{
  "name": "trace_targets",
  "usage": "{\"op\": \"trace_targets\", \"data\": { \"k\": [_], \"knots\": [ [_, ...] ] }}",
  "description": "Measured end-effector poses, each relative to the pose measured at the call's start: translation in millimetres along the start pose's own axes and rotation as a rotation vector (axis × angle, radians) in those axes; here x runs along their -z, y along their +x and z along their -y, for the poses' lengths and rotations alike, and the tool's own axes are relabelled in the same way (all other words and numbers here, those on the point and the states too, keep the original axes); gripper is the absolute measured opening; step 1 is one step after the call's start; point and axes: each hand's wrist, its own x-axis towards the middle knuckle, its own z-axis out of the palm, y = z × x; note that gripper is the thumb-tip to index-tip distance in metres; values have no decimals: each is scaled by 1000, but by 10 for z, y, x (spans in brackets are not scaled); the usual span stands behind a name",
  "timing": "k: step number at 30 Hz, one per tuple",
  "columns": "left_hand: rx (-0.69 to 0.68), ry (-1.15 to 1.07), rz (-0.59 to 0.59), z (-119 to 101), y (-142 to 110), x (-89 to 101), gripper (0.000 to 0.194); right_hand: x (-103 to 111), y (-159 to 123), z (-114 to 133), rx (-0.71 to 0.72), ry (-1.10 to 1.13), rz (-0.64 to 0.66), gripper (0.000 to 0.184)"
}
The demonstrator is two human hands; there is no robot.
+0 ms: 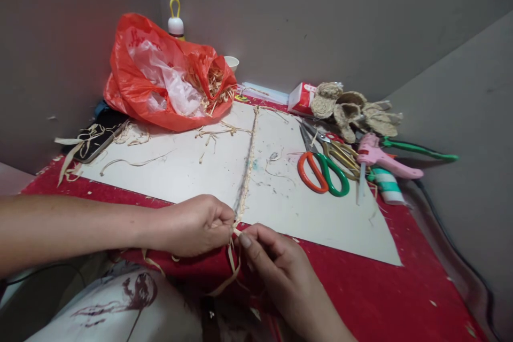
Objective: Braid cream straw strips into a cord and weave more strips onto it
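Observation:
A long, thin braid of pale straw (251, 155) runs from the back of the white board down to the board's front edge. At its near end, my left hand (204, 224) is closed, fingers pinched on the braid. My right hand (276, 262) meets it there, thumb and forefinger pinching a flat straw strand (237, 232). Loose straw ends (231, 272) hang below the two hands over the red cloth. Parts of the fingers on both hands are hidden from view.
A red plastic bag (132, 85) with straw stands at the back left, near a phone (94, 144). Scissors (320, 171), a pink glue gun (385, 157), green-handled pliers (425, 149) and woven straw pieces (348, 107) lie at the right. Grey walls enclose the table.

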Motion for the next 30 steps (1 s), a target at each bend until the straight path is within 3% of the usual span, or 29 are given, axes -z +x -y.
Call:
{"op": "trace_targets", "data": {
  "k": [6,11,21,23,26,30],
  "knots": [
    [-57,-79,-37,30,-9,-98,23,-206,-182,-16,-9,-63,-80,34],
    [-46,-217,-22,109,11,-172,26,-359,-210,-83,268,-355,-165,32],
    [-102,-304,-58,89,39,-213,27,-408,-80,-282,611,-952,-491,31],
    [-72,-323,-72,86,54,-219,26,-387,-65,-279,617,-986,-468,30],
    [-46,-401,-76,55,64,-235,27,-311,-80,-223,550,-941,-300,29],
    [-16,-494,-69,-49,37,-246,28,-90,-201,-106,454,-572,-96,24]
  ]
}}
